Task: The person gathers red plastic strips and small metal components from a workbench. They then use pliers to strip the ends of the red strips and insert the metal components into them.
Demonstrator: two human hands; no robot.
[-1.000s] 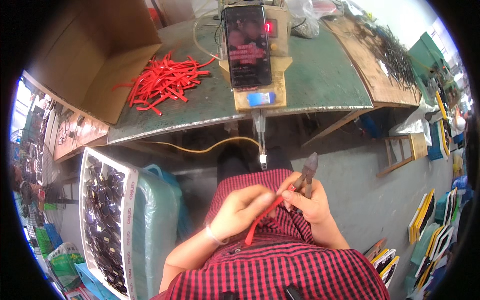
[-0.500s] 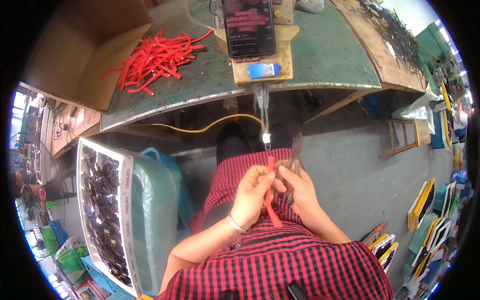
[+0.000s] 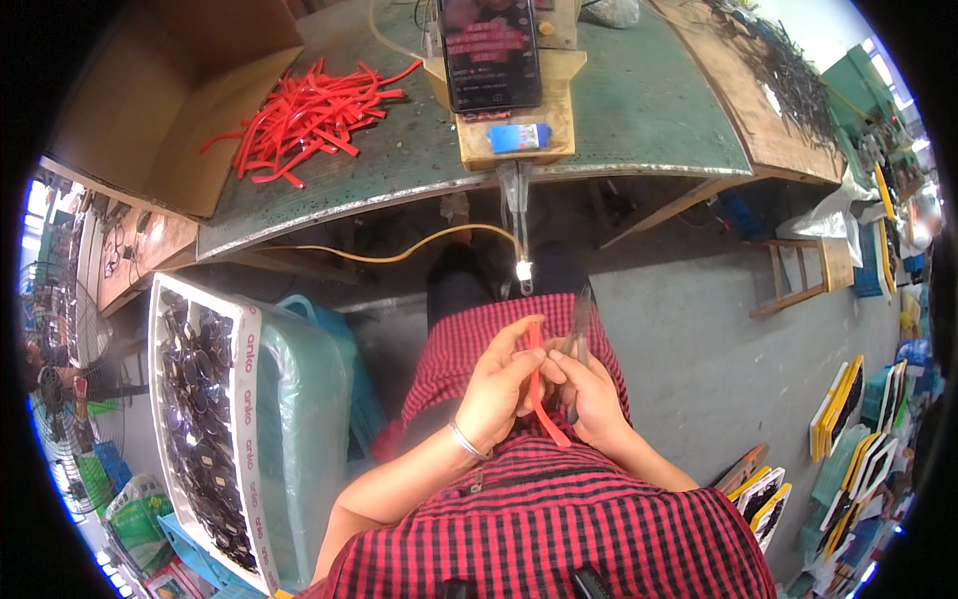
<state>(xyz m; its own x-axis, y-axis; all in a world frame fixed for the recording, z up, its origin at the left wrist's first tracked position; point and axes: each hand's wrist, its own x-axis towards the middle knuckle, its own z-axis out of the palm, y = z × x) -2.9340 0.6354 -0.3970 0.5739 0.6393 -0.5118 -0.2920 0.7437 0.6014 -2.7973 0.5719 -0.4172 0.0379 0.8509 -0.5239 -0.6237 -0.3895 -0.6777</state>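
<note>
Above my lap, my left hand (image 3: 487, 394) is closed, pinching a flat red strip (image 3: 536, 344) between thumb and fingers. The strip stands nearly upright, with its lower end slanting down to the right. My right hand (image 3: 601, 401) is closed around a slim dark metal tool (image 3: 580, 321), its pointed end upward; its exact kind I cannot make out. The right thumb and fingertips meet the left fingers beside the strip. Just beyond the hands, a metal machine arm (image 3: 519, 215) reaches down from the table edge, with a small bright tip (image 3: 524, 272).
A pile of red strips (image 3: 309, 125) lies on the green table (image 3: 639, 110) beside a cardboard box (image 3: 185, 120). A phone (image 3: 491, 60) and a blue packet (image 3: 519, 137) rest on the yellowish machine. At left stands a white-framed crate (image 3: 249, 399) of dark glossy pieces.
The strip's lower end has swung to the right, and my left index finger is extended further along its top. The tool in my right hand has shifted slightly left.
</note>
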